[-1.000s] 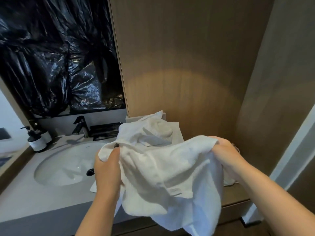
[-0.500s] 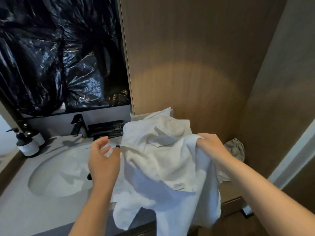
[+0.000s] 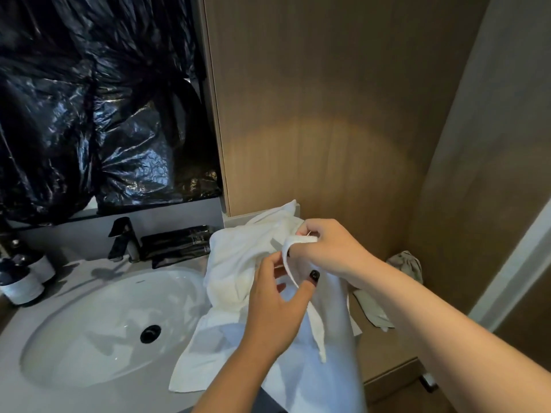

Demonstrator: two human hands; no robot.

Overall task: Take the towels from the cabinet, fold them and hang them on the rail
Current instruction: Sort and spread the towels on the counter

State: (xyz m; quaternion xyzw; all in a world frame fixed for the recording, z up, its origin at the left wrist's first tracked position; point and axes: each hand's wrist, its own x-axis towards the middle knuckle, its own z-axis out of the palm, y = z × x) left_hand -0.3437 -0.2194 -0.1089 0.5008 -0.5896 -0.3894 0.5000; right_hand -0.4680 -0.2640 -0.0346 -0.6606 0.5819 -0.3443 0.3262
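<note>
- The white towel (image 3: 238, 263) is bunched, held up over the surface (image 3: 24, 394) just right of the sink (image 3: 98, 329); its long axis runs top to bottom, the loose end hanging toward the floor.
- A hemmed edge loops from the top down between both hands.
- The right hand (image 3: 331, 248) is closed on that top edge.
- The left hand (image 3: 277, 305) pinches the hem lower down, thumb and fingers part-curled.
- A grey cloth (image 3: 405, 263) lies on the wooden ledge to the right.

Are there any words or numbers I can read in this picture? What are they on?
None can be read.
Bottles by the sink: pale labels, print too blurred to read.
Dark packets beside the tap: faint marks, too small to read.
White towel: no readable tag showing.
</note>
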